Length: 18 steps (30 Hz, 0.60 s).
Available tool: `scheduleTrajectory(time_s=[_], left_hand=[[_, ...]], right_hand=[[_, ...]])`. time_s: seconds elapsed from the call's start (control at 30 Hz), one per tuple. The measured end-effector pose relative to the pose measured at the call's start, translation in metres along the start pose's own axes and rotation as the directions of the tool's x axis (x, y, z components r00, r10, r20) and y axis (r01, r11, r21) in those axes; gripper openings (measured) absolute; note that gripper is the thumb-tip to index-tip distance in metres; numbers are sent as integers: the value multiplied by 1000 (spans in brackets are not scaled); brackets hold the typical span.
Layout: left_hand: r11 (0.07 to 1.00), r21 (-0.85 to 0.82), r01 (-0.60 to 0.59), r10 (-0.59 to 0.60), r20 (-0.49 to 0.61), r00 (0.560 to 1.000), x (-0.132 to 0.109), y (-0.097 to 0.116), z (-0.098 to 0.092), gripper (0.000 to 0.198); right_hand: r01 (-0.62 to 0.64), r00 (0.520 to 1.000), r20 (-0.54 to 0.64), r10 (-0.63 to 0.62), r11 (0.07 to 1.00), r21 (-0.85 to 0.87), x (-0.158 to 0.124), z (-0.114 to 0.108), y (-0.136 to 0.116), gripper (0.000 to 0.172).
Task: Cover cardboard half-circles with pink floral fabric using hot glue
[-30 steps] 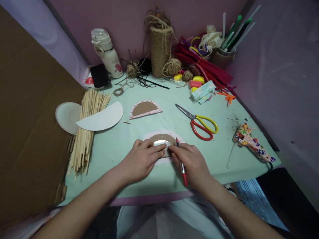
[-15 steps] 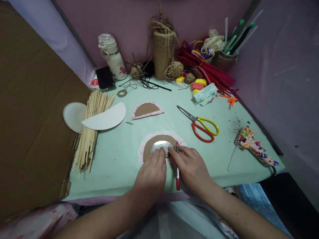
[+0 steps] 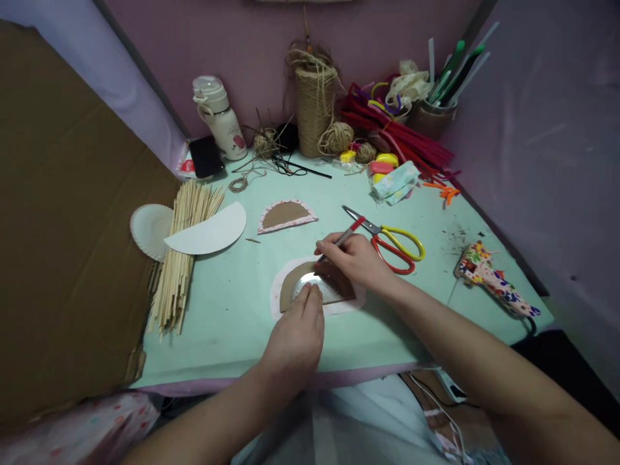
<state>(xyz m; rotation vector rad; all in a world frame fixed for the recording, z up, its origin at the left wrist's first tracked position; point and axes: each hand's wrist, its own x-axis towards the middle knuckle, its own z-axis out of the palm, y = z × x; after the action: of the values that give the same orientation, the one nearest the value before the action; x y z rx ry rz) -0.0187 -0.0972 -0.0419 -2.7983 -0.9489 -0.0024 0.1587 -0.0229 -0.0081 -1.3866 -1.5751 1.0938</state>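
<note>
Right hand (image 3: 356, 258) — fingers pinched round slim red-and-grey pen (image 3: 349, 232), long axis slanting down-left to brown cardboard semicircle (image 3: 289, 288), tip just beyond curved shiny silver piece (image 3: 303, 280); left hand (image 3: 295, 332) nearer — straight fingers laid on piece, ungripping.

Left hand (image 3: 294, 332) hides the lower part of the disc (image 3: 305, 278) under its fingers. Right hand (image 3: 362, 259) covers part of the pen (image 3: 349, 232); tip contact with card (image 3: 287, 296) too small to tell. Print on bottle (image 3: 225, 126), far beyond left hand, unreadable (tiny). Both forearms (image 3: 465, 349) cut off.
</note>
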Motion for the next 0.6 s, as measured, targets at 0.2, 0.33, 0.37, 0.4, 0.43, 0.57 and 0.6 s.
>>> scheduleTrajectory(time_s=[0.2, 0.33, 0.37, 0.4, 0.43, 0.57, 0.6], left_hand=[[1000, 9, 3, -2, -34, 999, -1, 1, 3, 46], [1000, 3, 13, -13, -55, 998, -2, 0, 3, 46], [1000, 9, 11, -10, -71, 997, -2, 0, 3, 46], [1000, 17, 7, -5, -90, 996, -1, 0, 2, 45], [1000, 23, 1, 1, -107, 994, -1, 0, 1, 44], [999, 29, -21, 25, -159, 987, 1, -1, -2, 43], [999, 23, -26, 29, -165, 986, 1, -1, -2, 42]], right_hand=[[31, 999, -22, -31, 1000, 0, 13, 11, 14, 29], [21, 1000, 15, -21, 1000, -1, 10, 14, 20, 29], [21, 1000, 18, -21, 1000, -7, 10, 14, 21, 29], [25, 1000, 17, -25, 1000, -15, 10, 15, 21, 29], [31, 999, 16, -31, 999, -23, 10, 15, 21, 29], [39, 999, 21, -38, 998, -42, 11, 14, 20, 29], [40, 999, 24, -39, 998, -45, 11, 14, 19, 29]])
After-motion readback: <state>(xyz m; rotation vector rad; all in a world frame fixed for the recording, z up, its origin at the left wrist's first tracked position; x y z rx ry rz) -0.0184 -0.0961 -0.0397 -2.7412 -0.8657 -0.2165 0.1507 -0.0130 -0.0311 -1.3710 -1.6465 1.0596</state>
